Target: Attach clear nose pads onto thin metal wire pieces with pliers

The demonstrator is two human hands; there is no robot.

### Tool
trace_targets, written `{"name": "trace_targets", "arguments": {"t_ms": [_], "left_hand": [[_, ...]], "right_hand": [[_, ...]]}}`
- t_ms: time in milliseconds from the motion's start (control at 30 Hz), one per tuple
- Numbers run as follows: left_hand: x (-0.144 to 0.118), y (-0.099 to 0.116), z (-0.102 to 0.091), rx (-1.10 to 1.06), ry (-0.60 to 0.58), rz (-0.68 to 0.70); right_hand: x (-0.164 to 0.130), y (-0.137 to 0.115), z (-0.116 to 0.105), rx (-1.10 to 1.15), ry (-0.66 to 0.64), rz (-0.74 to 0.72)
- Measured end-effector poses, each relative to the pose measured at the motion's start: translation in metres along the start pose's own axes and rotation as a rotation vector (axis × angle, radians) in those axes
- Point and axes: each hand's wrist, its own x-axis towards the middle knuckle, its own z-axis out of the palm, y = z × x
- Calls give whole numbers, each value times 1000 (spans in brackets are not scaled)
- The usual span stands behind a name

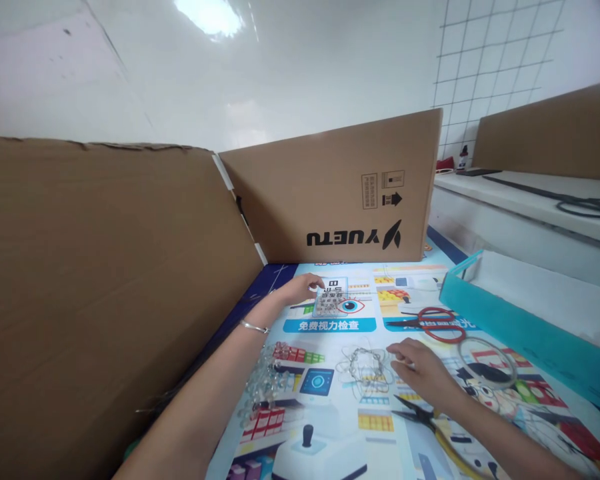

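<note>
1. The left hand (305, 289), fingers bent, is at the edge of a small, clear, square container (331, 303) on the brightly printed bench (350, 417); whether it pinches cannot be told.
2. The right hand (421, 368) curls just beside a pale, tangled ring of thin wire (366, 365), its grip unclear.
3. Nearby lie red-handled metal scissors (425, 323) and dark-nosed, yellow-handled pliers (424, 415).

Cardboard screens (105, 267) (one lettered), white counter (500, 191).

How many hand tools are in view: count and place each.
2: red-handled scissors beside the teal box, beyond the right hand, and yellow-handled long-nose pliers on that hand's near side. Others may be hidden from view.
</note>
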Motion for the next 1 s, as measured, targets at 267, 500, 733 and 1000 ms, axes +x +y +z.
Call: {"name": "trace_targets", "arguments": {"t_ms": [267, 500, 733, 1000], "left_hand": [[8, -2, 16, 83, -80, 172], [28, -6, 21, 157, -190, 276], [37, -6, 27, 178, -220, 312], [33, 5, 21, 155, -208, 313]], "right_hand": [[0, -1, -2, -55, -22, -4], [0, -5, -4, -85, -32, -14], [0, -5, -3, -94, -44, -7], [0, -8, -5, -90, -41, -20]]}}
